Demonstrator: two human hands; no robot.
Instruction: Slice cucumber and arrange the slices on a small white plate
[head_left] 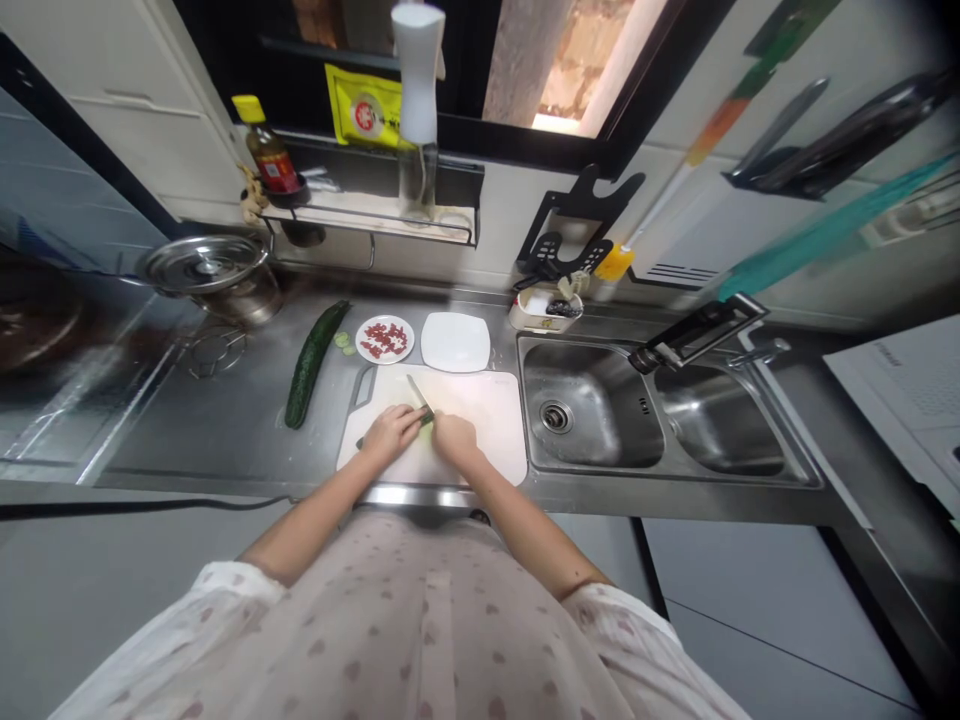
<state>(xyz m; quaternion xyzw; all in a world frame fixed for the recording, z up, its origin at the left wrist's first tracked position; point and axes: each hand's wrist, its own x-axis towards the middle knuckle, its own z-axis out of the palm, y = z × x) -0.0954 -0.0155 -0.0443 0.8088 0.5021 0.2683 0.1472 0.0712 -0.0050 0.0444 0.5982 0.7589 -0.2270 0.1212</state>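
1. Reference: clock directions are taken from the centre of the board (491,420), which lies on the steel tabletop (247,400); 12 points to the wall.
2. Right grip (454,437): fingers closed around the handle end of the knife (415,386). The blade points to 11 o'clock.
3. Left grip (391,432): fingers closed down over the cucumber piece (427,415), near the middle of the board. One end of the piece shows beyond the fingertips, against the blade; a dark end shows at the hand's 9 o'clock side.
4. Between the hands, a pale green patch shows on the board; its detail is too blurred to tell.
5. Whole cucumber (315,365): on the tabletop at 10 o'clock, apart from the board.
6. Slices (343,342): between 10 and 11 o'clock, just beside the cucumber.
7. Round plate (360,342): at 11 o'clock, bearing small red pieces (385,338).
8. Square plate (455,342): at 12 o'clock.
9. Sink (600,400): at 3 o'clock.
10. Lidded pot (214,270): at 10 o'clock, well apart.
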